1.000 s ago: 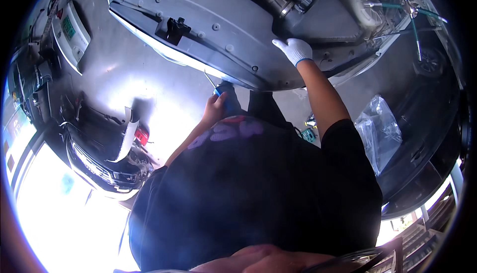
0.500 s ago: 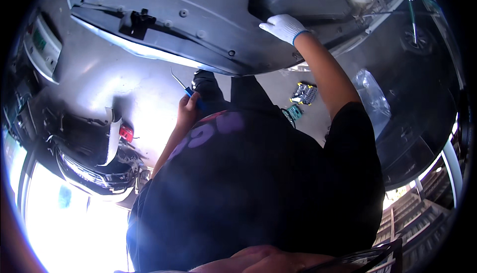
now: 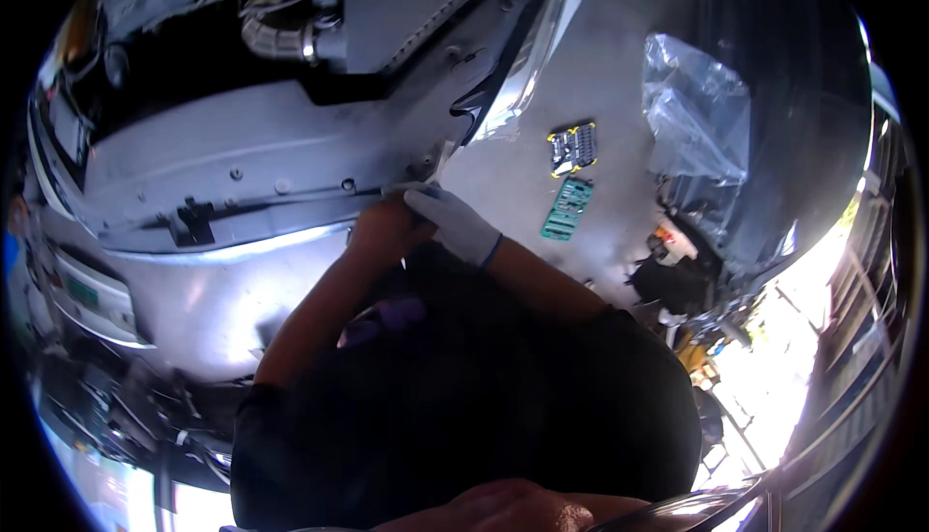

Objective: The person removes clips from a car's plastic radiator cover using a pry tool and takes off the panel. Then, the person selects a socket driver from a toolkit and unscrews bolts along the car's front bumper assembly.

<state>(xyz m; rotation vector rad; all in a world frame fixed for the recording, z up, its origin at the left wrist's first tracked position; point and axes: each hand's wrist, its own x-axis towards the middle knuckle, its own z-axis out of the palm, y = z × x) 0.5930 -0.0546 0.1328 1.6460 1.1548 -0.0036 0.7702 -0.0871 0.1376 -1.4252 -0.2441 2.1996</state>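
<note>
the grey car panel [image 3: 242,193] — a broad bumper-like piece with a row of small fasteners along it — runs across the upper left of the view, and both hands meet at its lower edge, just under the spot where a chrome-trimmed headlight corner [image 3: 527,67] begins. the left hand [image 3: 382,227], bare, is pressed against the panel's edge with its fingers curled in; whether its grip has hold of anything i cannot tell, since the fingers are tucked out of sight. the right hand [image 3: 455,222], in a white glove with a blue cuff, lies over the left hand's knuckles, touching it and the panel's rim; its fingers look bent around that edge, but how tightly the grip is closed cannot be made out.

above the panel sits the open engine bay, with a ribbed grey hose [image 3: 276,38] curving through it. the person's dark shirt [image 3: 464,406] fills the lower middle of the view. on the grey floor to the right of the hands, well apart from them, lie two flat tool sets — a black-and-yellow one [image 3: 572,148] and, just below it, a green one [image 3: 567,209]. farther right, a crumpled clear plastic bag [image 3: 697,116] rests beside dark clutter.
</note>
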